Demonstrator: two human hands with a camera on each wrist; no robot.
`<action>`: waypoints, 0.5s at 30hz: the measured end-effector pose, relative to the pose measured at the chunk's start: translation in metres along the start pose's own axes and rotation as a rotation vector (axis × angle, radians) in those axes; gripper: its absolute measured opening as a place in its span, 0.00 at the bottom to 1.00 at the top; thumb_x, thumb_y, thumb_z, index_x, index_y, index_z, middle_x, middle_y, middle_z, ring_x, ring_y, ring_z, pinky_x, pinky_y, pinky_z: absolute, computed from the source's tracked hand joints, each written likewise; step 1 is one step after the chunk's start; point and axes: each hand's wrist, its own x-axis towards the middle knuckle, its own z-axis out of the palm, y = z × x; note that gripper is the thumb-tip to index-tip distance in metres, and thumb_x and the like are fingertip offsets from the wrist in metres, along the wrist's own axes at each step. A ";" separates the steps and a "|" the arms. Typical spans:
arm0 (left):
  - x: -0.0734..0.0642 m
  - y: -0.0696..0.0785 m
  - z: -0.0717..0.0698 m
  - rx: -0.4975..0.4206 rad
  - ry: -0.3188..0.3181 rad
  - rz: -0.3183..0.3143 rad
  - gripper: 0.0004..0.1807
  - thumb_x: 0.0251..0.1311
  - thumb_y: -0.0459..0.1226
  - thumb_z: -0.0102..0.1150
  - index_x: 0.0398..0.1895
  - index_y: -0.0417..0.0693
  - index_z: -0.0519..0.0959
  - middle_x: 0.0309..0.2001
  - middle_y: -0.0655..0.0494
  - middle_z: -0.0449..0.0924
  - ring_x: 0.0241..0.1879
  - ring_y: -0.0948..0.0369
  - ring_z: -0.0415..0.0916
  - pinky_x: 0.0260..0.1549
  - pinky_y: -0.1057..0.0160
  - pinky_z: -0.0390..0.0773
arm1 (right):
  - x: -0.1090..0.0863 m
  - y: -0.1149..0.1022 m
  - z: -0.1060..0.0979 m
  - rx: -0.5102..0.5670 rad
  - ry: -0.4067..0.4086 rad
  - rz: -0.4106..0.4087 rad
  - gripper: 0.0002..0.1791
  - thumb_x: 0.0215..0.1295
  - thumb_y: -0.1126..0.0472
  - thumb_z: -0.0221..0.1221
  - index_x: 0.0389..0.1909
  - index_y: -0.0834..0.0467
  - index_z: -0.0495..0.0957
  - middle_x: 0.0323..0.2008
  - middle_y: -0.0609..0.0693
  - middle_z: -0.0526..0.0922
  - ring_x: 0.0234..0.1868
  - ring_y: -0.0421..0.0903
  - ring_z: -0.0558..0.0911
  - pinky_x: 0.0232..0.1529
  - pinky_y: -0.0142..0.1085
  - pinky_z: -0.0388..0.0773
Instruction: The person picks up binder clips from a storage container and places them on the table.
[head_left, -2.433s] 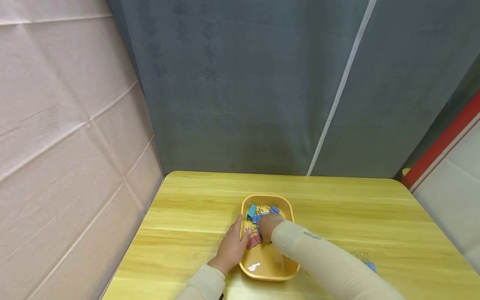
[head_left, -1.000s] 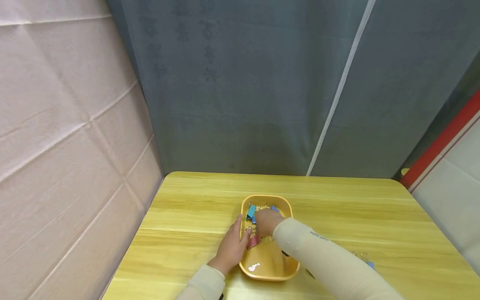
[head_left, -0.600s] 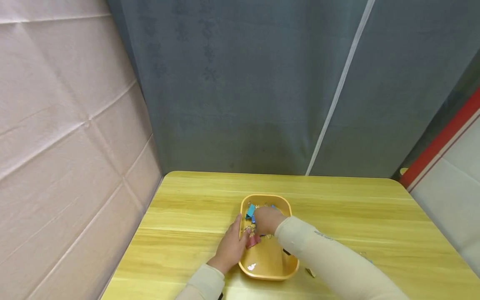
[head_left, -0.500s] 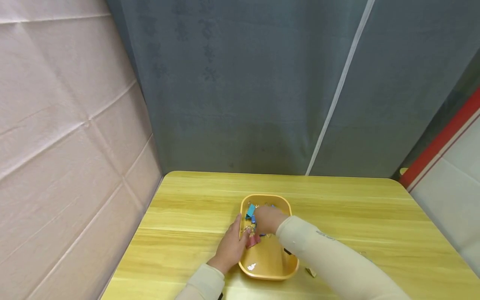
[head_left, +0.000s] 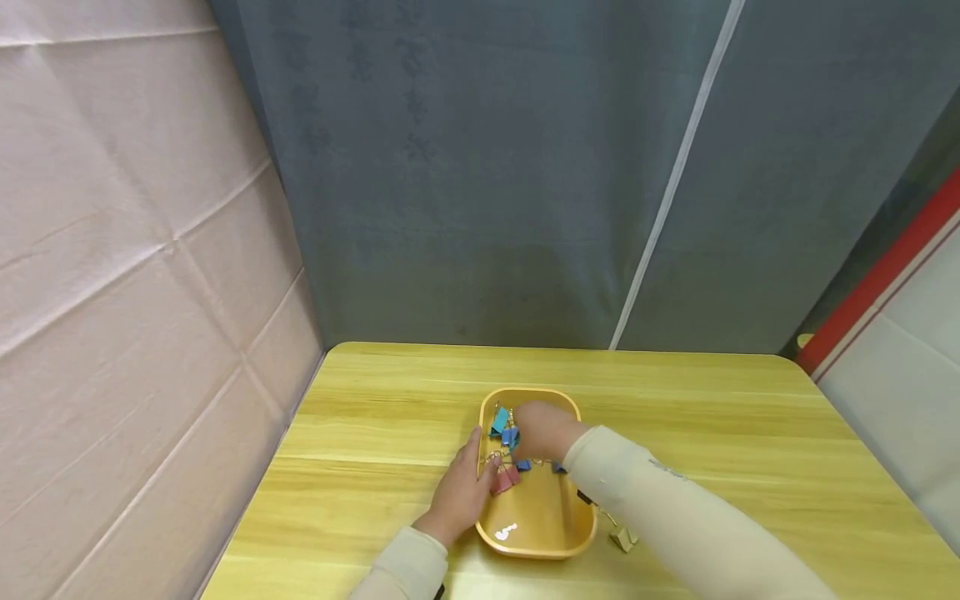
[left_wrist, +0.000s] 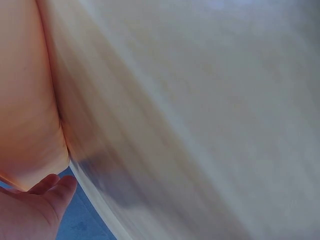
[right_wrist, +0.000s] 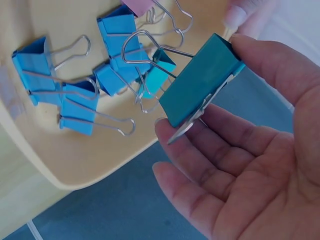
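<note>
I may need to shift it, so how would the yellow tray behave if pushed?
The yellow tray looks like moulded plastic, so it is probably stiff. Low and broad-based on the table, it seems likelier to slide than tip. The loose blue clips inside could well skid across its glossy floor.

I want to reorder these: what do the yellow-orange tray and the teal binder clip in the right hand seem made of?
Tray: probably plastic with a soft sheen, judging by its smooth, seamless rounded corners.
Teal binder clip: likely coated sheet metal, satiny, given its thin, crisp edges.
Wire handle: bare, shiny metal, probably steel, from its silvery glints.
</note>
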 end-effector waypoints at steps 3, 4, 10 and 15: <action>0.000 0.000 0.000 -0.006 -0.001 -0.006 0.36 0.72 0.51 0.43 0.75 0.42 0.51 0.69 0.35 0.61 0.66 0.38 0.61 0.65 0.40 0.62 | -0.003 0.002 -0.005 0.011 0.017 -0.005 0.14 0.47 0.58 0.73 0.30 0.60 0.79 0.25 0.47 0.79 0.27 0.44 0.76 0.34 0.41 0.80; 0.000 0.000 0.000 -0.008 -0.002 -0.008 0.36 0.72 0.51 0.43 0.75 0.42 0.51 0.69 0.35 0.61 0.66 0.38 0.61 0.65 0.40 0.62 | -0.003 0.003 -0.006 0.005 0.023 -0.003 0.14 0.48 0.58 0.72 0.31 0.60 0.79 0.25 0.47 0.79 0.27 0.44 0.76 0.34 0.41 0.80; -0.001 0.002 -0.001 -0.010 -0.010 -0.024 0.36 0.72 0.51 0.44 0.75 0.42 0.50 0.69 0.35 0.60 0.66 0.39 0.61 0.65 0.40 0.61 | -0.007 0.008 -0.013 -0.005 0.043 0.011 0.12 0.49 0.59 0.71 0.25 0.56 0.75 0.22 0.46 0.75 0.22 0.43 0.71 0.29 0.39 0.77; -0.002 0.003 -0.002 -0.018 -0.012 -0.031 0.37 0.72 0.51 0.44 0.76 0.42 0.50 0.69 0.36 0.60 0.66 0.38 0.61 0.65 0.39 0.61 | -0.013 0.011 -0.018 0.017 0.040 0.021 0.14 0.49 0.61 0.71 0.34 0.62 0.80 0.31 0.51 0.82 0.28 0.45 0.77 0.41 0.44 0.82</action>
